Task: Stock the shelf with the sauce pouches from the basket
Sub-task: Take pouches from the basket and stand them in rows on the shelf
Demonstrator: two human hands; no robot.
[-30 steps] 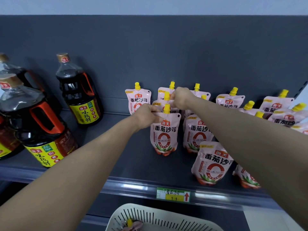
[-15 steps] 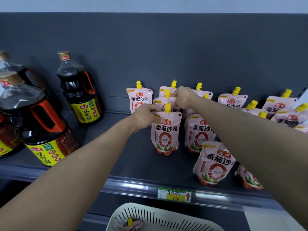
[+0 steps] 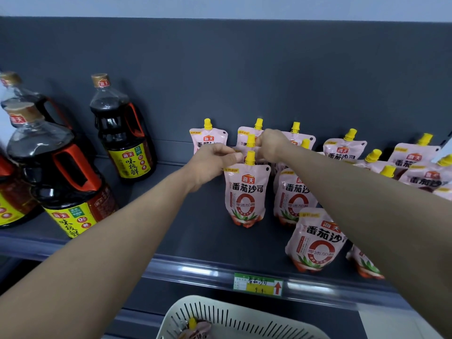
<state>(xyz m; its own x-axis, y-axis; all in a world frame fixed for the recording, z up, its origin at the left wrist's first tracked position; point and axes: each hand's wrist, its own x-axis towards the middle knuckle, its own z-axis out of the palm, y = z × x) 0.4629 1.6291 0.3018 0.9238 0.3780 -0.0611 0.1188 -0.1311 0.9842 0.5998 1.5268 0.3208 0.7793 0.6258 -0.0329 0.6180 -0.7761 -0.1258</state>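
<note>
- The white slotted basket [image 3: 220,311] sits nearest, below the shelf's front edge, and the bottom of the frame cuts it off. One basket pouch [image 3: 199,326] shows only a yellow cap and a strip of pink; the rest is out of view.
- A green and yellow price tag [image 3: 258,283] is clipped to the front edge of the shelf [image 3: 195,241]. Its handwriting is too blurred to read.
- Near the front edge, right of centre, a front pouch [image 3: 315,243] stands leaning, its top hidden by the right forearm. A corner pouch [image 3: 364,265] beside it shows only its base under that arm.
- At mid-shelf the left hand [image 3: 212,162] pinches the upper left corner of the upright pouch [image 3: 247,194], thumb against curled fingers, just beside its yellow spout.
- Just behind, the right hand [image 3: 271,145] is curled at the top of a second pouch [image 3: 250,143]. Only that pouch's cap is visible, and whether the fingers grip it cannot be told.
- More pouches stand in a back row [image 3: 208,138] against the rear wall. Those at the shelf's right end [image 3: 425,177] overlap and are cut by the frame.
- At the left end stand dark soy sauce bottles [image 3: 122,133], the nearest ones cropped by the left edge.
</note>
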